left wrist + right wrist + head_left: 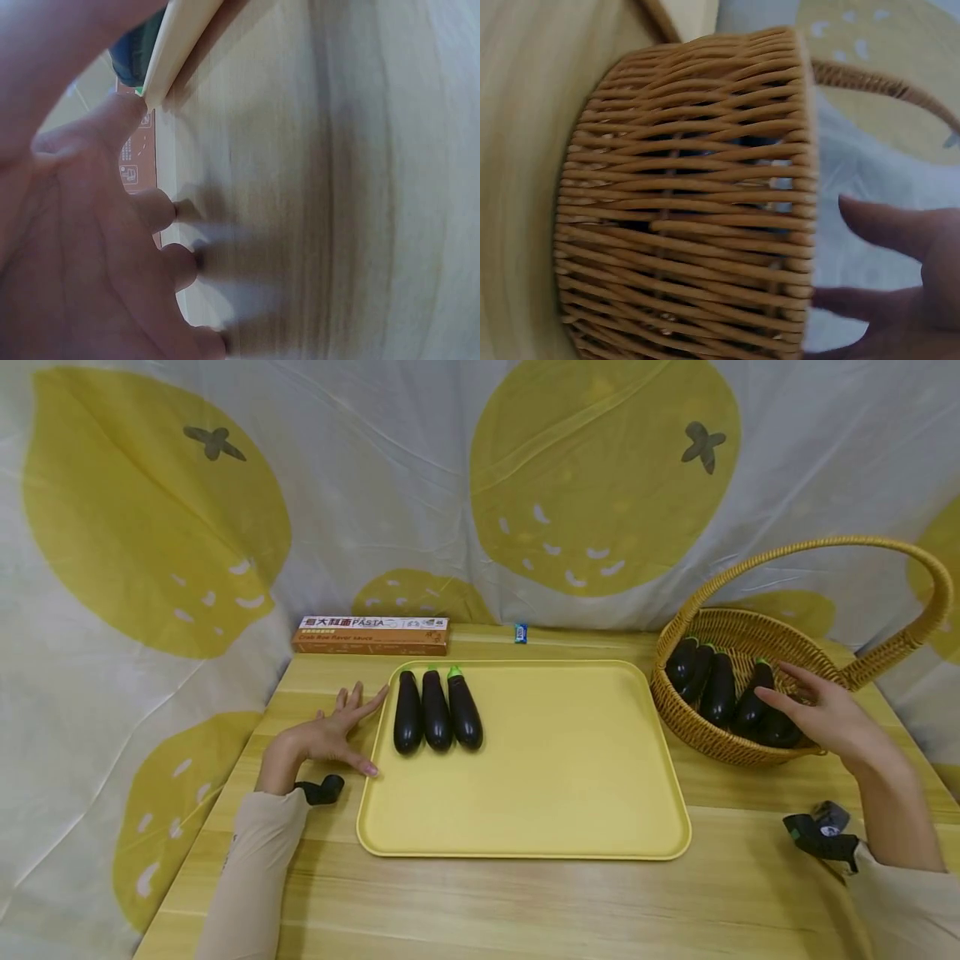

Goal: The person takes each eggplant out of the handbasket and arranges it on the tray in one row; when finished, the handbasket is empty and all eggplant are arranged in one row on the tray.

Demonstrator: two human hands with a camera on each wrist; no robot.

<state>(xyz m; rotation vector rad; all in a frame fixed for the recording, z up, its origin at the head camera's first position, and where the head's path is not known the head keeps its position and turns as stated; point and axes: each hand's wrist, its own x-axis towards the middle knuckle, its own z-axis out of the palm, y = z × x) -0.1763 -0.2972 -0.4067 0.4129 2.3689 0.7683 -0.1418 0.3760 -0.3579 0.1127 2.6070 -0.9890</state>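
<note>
Touching yellow tray [577, 768] with spread-fingered, empty left hand [324, 739]; reaching over wicker basket [686, 727] of eggplants [717, 692] with right hand [834, 717] in parted grip, visibly holding nothing.

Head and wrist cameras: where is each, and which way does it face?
Head: on the head, facing forward and down at the yellow tray; left hand, right hand, sleeves show.
Left wrist: on wrist, facing the wooden tabletop; palm, fingers show.
Right wrist: on wrist, facing the wicker basket; thumb, fingers show.
Shared by head and right wrist: the basket.
</note>
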